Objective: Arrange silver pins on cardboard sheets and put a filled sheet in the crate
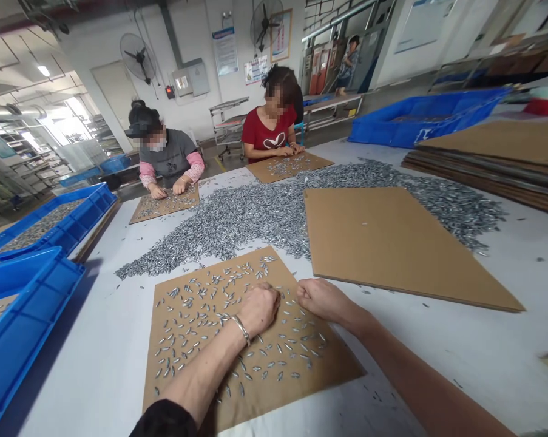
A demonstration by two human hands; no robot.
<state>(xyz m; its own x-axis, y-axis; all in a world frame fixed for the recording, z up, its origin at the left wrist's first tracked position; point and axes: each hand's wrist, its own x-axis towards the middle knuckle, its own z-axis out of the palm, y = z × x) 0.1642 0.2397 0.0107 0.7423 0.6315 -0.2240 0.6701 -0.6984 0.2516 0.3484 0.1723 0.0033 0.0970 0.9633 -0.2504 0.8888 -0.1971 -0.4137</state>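
Observation:
Over a brown cardboard sheet scattered with small silvery spindle-shaped metal pieces, my left hand bends down, a bangle on its wrist. Its fingers are curled closed near the sheet's middle, and whatever they pinch is hidden. My right hand, also closed, hovers at the sheet's right edge with its fingertips tucked together. Anything inside it is too small to make out. Just beyond the sheet spreads a large heap of the same metal pieces on the white table.
A stack of cardboard lies at right, with another stack behind it. Blue crates line the left side; a blue tray stands far right. Across the table, two co-workers handle pieces on their own cardboard sheets.

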